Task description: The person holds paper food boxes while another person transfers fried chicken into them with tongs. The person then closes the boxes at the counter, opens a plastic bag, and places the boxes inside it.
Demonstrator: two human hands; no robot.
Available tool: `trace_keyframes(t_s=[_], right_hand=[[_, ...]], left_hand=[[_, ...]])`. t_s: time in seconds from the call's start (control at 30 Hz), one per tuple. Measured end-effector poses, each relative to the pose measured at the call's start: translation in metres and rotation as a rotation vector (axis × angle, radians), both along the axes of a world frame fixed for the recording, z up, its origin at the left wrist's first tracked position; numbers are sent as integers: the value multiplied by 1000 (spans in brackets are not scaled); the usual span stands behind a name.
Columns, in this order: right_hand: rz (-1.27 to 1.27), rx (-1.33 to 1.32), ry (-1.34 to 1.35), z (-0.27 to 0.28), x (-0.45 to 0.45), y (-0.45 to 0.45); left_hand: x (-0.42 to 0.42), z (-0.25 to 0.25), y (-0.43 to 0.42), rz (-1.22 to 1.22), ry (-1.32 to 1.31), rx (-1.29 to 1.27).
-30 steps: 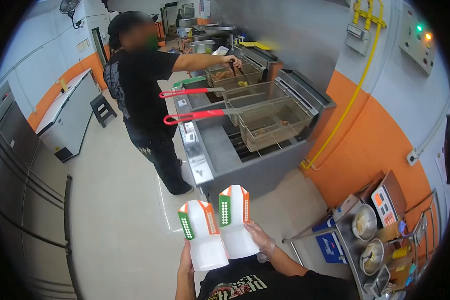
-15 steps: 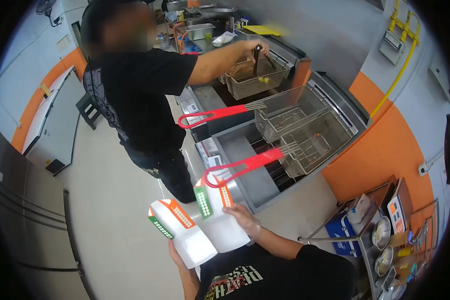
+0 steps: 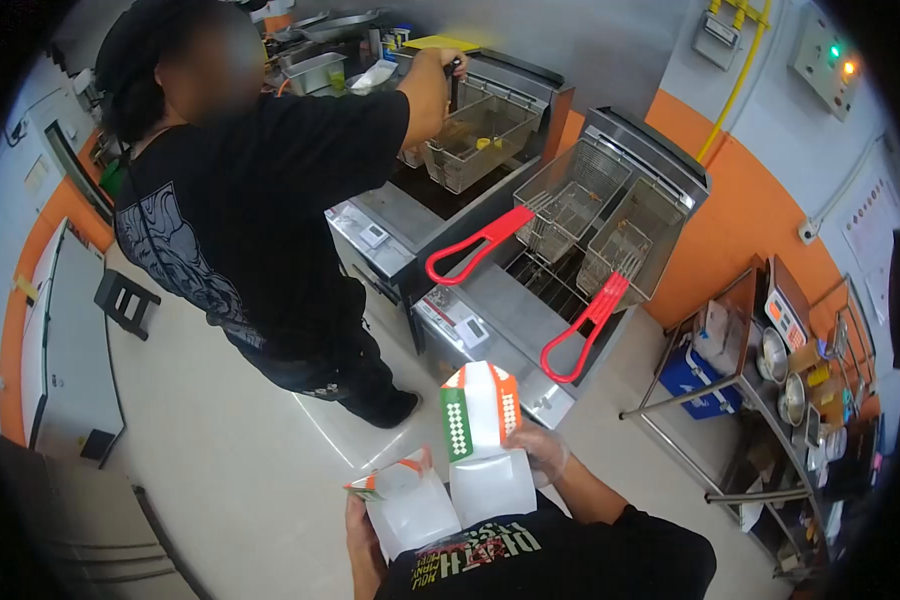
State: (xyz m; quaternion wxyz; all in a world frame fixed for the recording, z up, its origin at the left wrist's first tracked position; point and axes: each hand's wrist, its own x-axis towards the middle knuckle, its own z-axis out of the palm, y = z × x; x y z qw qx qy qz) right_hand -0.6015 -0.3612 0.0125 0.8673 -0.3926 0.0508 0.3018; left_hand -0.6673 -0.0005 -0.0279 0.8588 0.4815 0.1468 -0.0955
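Note:
Two open paper food boxes, white inside with orange and green printed panels, are held in front of my chest. My left hand (image 3: pixel 363 526) grips the outer side of the left food box (image 3: pixel 412 512), whose printed lid tilts away. In my right hand (image 3: pixel 540 452), covered by a clear plastic glove, is the right food box (image 3: pixel 492 487); its lid stands up and shows green and orange checks. The fingers under both boxes are partly hidden. Nothing shows inside either box.
Ahead stands a fryer (image 3: pixel 510 330) with wire baskets on red handles (image 3: pixel 585 330). A person in black (image 3: pixel 260 200) at the left fryer grips a basket (image 3: pixel 480 145). To the right, a metal rack (image 3: pixel 710 400) carries bowls, a scale (image 3: pixel 785 315) and a blue cooler (image 3: pixel 700 385).
My view has swung right, so the fryers and co-worker appear further left. The left box's lid has tipped, and the right box has turned more upright. Both hands keep their hold.

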Motion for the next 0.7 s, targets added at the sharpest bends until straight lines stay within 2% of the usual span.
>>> trace_keyframes(t_s=[0.13,0.23,0.37,0.4,0.5,0.7], right_hand=[[17,26,89,5,-5,21],[98,54,64,15,-1,39],[143,-82,80,20,-4,65],[141,-117,146,36,-9,68],[177,-31,161,31,-10,67],[451,33,66,-17,21,62]], left_hand=[[40,20,40,-233,-49,63],[72,30,39,-445,-192,-74],[93,41,15,-659,-372,-312],[95,42,10,-693,-399,-354],[96,45,0,-748,-459,-443],[96,48,-9,-709,-529,-474]])
